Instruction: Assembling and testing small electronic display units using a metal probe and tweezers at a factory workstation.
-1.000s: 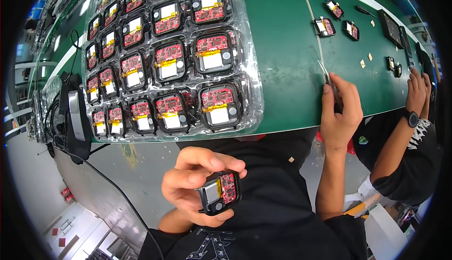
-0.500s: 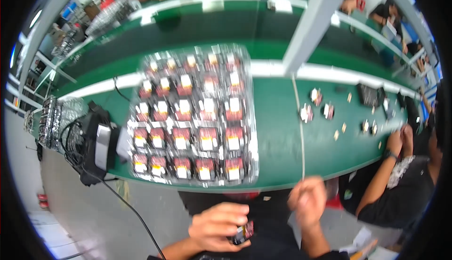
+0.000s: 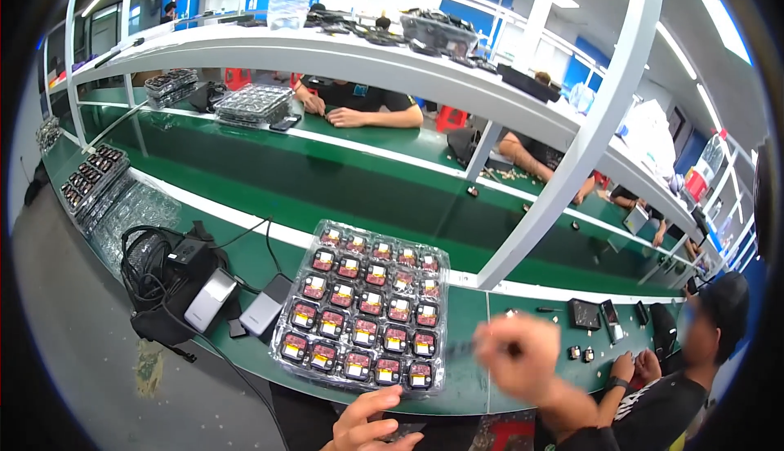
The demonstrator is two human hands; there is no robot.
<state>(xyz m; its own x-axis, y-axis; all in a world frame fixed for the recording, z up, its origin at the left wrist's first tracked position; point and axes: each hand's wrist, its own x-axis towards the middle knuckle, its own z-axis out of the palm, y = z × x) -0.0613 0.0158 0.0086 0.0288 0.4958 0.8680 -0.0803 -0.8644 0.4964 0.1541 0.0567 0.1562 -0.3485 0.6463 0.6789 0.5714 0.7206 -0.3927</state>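
Observation:
At the lower edge my left hand [image 3: 367, 425] curls its fingers and thumb round a small dark square device, of which only a greyish bit shows between them. My right hand [image 3: 523, 361] is raised over the bench, just right of the tray. It is smeared by motion, with its fingers curled in. A faint dark streak sticks out at its left side; I cannot make out what it is. In front of me lies a clear plastic tray [image 3: 443, 304]. Rows of small black square devices [image 3: 363, 333] with red faces and white-and-yellow labels fill it.
Left of the tray are a grey box-shaped device [image 3: 263, 308], another [image 3: 211, 300] and coiled black cable [image 3: 147, 263]. Stacked trays [image 3: 96, 177] stand far left. A grey post [image 3: 572, 133] rises behind the bench. At right a co-worker's hands [image 3: 633, 367] rest near small parts.
The view has tilted up, bringing the shelf and far benches into sight. My right hand has risen from the bench's near edge to above it. My left hand is lower in the picture.

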